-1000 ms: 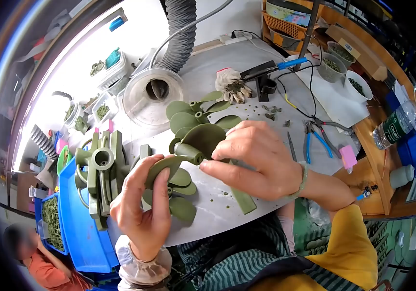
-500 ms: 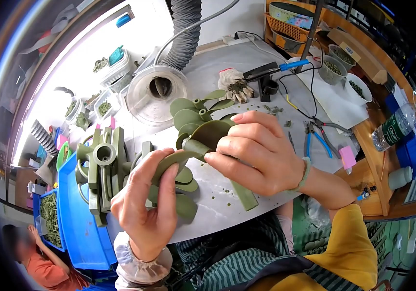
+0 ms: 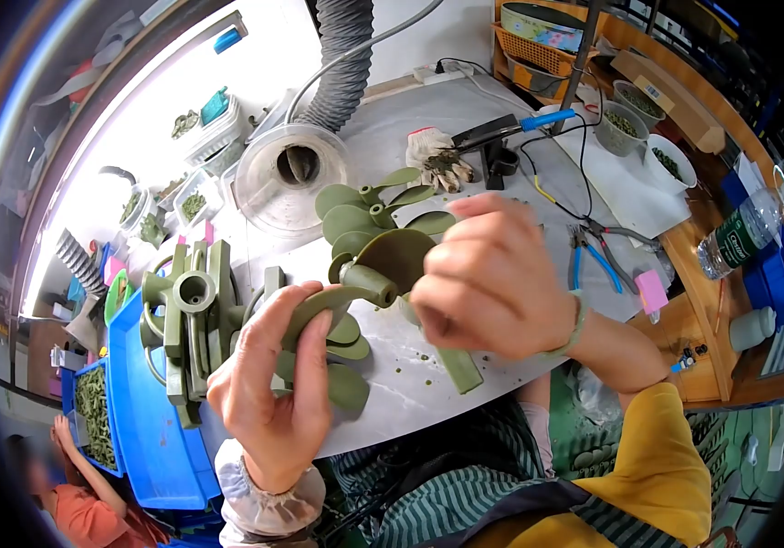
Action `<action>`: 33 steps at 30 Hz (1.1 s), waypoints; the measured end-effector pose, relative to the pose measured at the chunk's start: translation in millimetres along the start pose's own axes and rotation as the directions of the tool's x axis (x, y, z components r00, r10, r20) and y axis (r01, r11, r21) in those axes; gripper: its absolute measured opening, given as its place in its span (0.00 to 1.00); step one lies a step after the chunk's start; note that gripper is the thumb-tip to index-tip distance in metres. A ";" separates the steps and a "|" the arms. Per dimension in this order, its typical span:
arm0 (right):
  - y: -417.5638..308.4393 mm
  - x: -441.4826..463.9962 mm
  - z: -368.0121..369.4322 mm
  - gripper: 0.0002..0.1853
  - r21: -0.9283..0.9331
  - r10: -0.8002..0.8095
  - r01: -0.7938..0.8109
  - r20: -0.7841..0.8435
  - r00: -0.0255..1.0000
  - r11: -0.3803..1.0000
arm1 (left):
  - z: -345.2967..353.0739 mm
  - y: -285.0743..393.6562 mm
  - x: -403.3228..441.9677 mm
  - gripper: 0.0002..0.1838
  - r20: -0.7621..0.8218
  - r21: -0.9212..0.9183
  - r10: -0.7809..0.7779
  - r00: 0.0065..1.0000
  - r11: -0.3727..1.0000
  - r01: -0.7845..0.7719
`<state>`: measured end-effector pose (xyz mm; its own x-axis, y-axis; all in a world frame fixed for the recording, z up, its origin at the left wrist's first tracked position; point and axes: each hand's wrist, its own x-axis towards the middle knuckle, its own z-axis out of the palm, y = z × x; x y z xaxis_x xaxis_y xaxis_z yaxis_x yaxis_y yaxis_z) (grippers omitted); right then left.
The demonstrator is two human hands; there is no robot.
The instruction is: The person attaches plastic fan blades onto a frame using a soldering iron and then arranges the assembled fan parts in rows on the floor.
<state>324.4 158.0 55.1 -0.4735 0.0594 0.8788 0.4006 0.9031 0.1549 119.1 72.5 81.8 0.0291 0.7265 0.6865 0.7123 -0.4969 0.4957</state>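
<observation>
The propeller (image 3: 376,282) is above the table (image 3: 383,422), between the two hands, its hub tilted and its open end turned toward the right. The left hand (image 3: 273,388) grasps one blade, thumb on one face and fingers on the other. The right hand (image 3: 497,288) is just beside the hub, fingers curled in; it is blurred, and whether they pinch anything cannot be told.

For good handling at the hub, the left pinch probably wants to be firm but not hard, since a thin blade looks likely to flex. A grip nearer the root would likely steady the hub better. Keeping its open end in sight seems wise, as does light fingertip work with the right, clear of the dark blade behind.

More propellers (image 3: 377,212) lie just beyond, and others (image 3: 348,386) below, partly hidden by the left hand. A bar (image 3: 458,369) is under the right hand, near green crumbs (image 3: 400,370). Left of these stands a casting (image 3: 194,292), beside a blue tray (image 3: 168,457). Farther out are a hood (image 3: 259,205), a glove (image 3: 430,149) and pliers (image 3: 616,266).
</observation>
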 end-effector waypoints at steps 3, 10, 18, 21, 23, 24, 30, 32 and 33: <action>12.3 -10.0 -24.9 0.10 -0.057 0.090 -0.090 -0.012 0.996 0.994 | -5.3 -8.8 -4.9 0.14 -0.017 -0.008 -0.048 0.999 0.999 0.048; 116.7 -109.2 -55.4 0.15 -0.253 0.875 -0.911 0.445 0.191 0.327 | -14.8 -39.1 -25.4 0.17 -0.120 -0.199 -0.260 0.958 0.952 0.233; 270.5 -171.3 -4.6 0.24 0.825 0.883 -0.394 0.241 -0.402 -0.405 | -27.4 -63.5 -40.8 0.16 -0.039 -0.301 -0.435 0.899 0.863 0.405; 304.0 -173.0 0.2 0.24 0.800 0.879 -0.419 0.267 -0.395 -0.431 | -29.7 -66.9 -45.8 0.16 -0.019 -0.378 -0.531 0.847 0.788 0.486; 317.2 -173.6 4.8 0.22 0.735 0.853 -0.455 0.335 -0.401 -0.503 | -29.6 -66.6 -50.5 0.16 0.005 -0.419 -0.596 0.803 0.728 0.543; 321.2 -173.8 7.4 0.20 0.716 0.876 -0.509 0.345 -0.338 -0.478 | -27.6 -66.7 -52.2 0.16 0.013 -0.429 -0.625 0.781 0.702 0.569; 281.9 -147.1 -18.6 0.14 0.748 0.954 -0.623 0.298 0.008 -0.229 | -1.8 -67.0 -47.6 0.15 0.188 -0.507 -0.699 0.690 0.533 0.677; 245.2 -130.1 -35.4 0.15 0.773 0.961 -0.605 0.274 0.049 -0.190 | 15.5 -70.6 -43.2 0.16 0.278 -0.523 -0.711 0.646 0.452 0.723; 230.8 -128.7 -44.4 0.14 0.790 0.957 -0.586 0.280 0.080 -0.182 | 24.9 -71.8 -40.8 0.15 0.321 -0.536 -0.707 0.630 0.413 0.736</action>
<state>512.6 339.8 -2.3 0.1260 0.9877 0.0922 -0.4152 0.1369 -0.8994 84.3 90.4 4.9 -0.2602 0.9615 -0.0882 -0.0604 0.0750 0.9954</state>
